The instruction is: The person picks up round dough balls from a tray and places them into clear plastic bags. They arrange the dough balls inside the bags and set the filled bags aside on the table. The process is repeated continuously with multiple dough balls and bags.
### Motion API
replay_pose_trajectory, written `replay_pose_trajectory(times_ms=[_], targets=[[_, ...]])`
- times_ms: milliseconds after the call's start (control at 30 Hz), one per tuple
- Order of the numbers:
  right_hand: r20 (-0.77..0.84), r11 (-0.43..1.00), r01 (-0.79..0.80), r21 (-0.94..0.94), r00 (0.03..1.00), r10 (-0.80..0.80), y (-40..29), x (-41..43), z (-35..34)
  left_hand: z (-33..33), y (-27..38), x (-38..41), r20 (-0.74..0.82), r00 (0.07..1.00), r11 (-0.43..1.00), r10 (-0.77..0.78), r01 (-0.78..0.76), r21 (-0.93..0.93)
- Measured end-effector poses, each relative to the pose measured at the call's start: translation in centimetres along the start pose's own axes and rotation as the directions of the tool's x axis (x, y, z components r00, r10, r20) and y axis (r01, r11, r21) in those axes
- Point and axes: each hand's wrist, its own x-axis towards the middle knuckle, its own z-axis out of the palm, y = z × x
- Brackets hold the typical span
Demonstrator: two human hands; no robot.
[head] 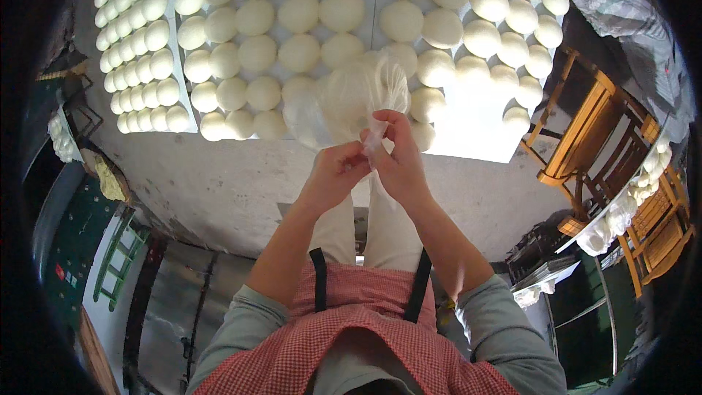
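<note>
A clear plastic bag (351,99) hangs in front of me over the near edge of a white board, its gathered neck pinched between my two hands. My left hand (339,167) closes its fingertips on the gathered plastic from the left. From the right, my right hand (397,156) grips the same neck with thumb and fingers. Pale round dough buns (299,52) lie in rows on the board (474,131), behind and on both sides of the bag. Some round pale shapes show dimly through the plastic; whether they are inside it or behind it I cannot tell.
At the left, another board (186,88) holds more buns. Wooden chairs (578,120) stand at the right, near a tray edge with bagged buns (620,214). Grey plastic sheeting (630,11) lies at the upper right. Concrete floor (219,192) shows below the boards.
</note>
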Motion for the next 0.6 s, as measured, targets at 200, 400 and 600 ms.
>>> replay_pose_trajectory(times_ms=[200,400,600], targets=[[0.049,0.885,0.266,-0.381,0.962,-0.269,-2.2,-0.8,-1.0,1.1,4.7,-2.2,-0.082,0.957,0.807,0.277,-0.185,0.562],[0.164,0.762,-0.295,0.576,0.955,0.246,-4.2,-4.3,-3.6,4.4,6.2,-3.6,-0.01,0.977,0.89,0.215,-0.192,0.414],[-0.173,0.694,-0.168,0.7,0.903,0.393,1.7,-8.9,-9.7,10.9,3.2,-1.5,0.05,0.919,0.895,0.39,-0.391,0.213]])
